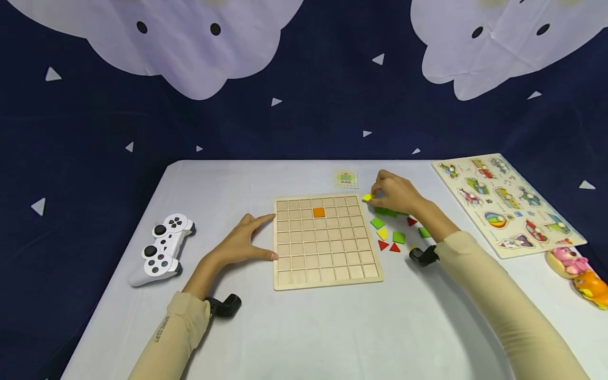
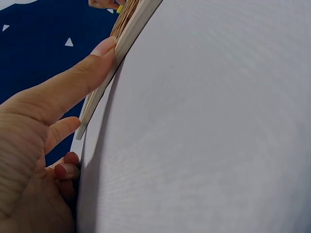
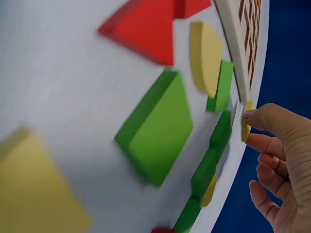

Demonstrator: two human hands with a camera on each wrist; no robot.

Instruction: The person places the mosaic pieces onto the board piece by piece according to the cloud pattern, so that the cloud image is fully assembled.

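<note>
With our left hand (image 1: pixel 242 243) we touch the board (image 1: pixel 310 248) along its left edge, thumb and forefinger spread apart. In our right hand (image 1: pixel 396 192), thumb and forefinger pinch a yellow piece (image 3: pixel 246 125) just beside the board's far right corner. An orange tile (image 1: pixel 319 212) sits near the board's far edge. Green pieces (image 1: pixel 399 238) lie off its right edge; off its near edge, the white tabletop (image 1: pixel 323 332) leaves us room.

A white controller (image 1: pixel 163 245) lies left on the worktop (image 1: pixel 356 332); right, a picture board (image 1: pixel 484 190), pink toy (image 1: pixel 569 258) and orange toy (image 1: pixel 591 287); far, dark-blue cloth (image 1: pixel 313 126).
</note>
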